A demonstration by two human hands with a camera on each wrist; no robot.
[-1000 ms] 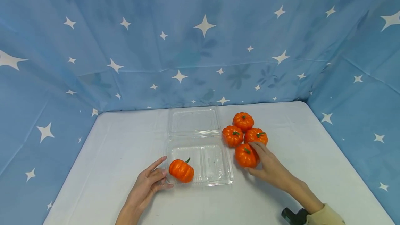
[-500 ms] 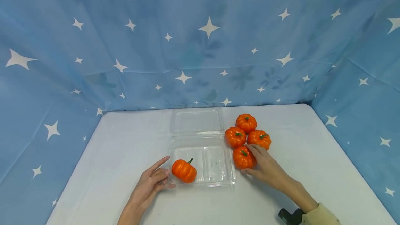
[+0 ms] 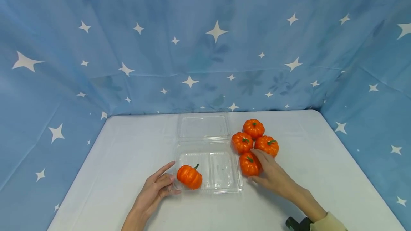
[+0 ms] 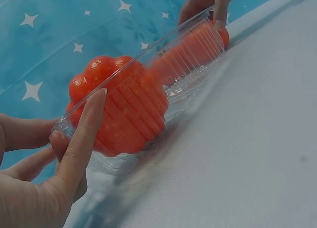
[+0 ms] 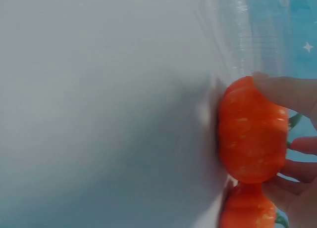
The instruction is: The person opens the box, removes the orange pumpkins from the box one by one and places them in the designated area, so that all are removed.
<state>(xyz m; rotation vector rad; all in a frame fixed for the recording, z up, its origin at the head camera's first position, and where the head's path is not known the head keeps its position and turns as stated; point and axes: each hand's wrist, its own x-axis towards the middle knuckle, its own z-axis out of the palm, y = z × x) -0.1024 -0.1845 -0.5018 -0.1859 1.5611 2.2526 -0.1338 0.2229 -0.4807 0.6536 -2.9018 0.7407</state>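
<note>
A clear plastic clamshell container [image 3: 221, 168] lies with its lid [image 3: 203, 126] folded back. One small orange pumpkin [image 3: 189, 177] with a green stem rests tilted in its left part. My left hand [image 3: 154, 190] pinches the container's left rim, the thumb against the outer wall in the left wrist view. To the right of the container, my right hand [image 3: 273, 174] holds another pumpkin [image 5: 252, 131] between thumb and fingers. This pumpkin [image 3: 248, 164] sits low at the container's right edge; whether it touches the table cannot be told.
Behind the right hand, three more pumpkins [image 3: 253, 128] stand close together beside the container. All lies on a white-covered table [image 3: 135, 142]. A blue curtain with white stars [image 3: 192, 45] hangs behind and on both sides. A dark device [image 3: 298, 224] sits at the right wrist.
The right hand has brought its pumpkin a little left, nearer the container's right edge. The left hand stays at the left rim. The head view has shifted slightly.
</note>
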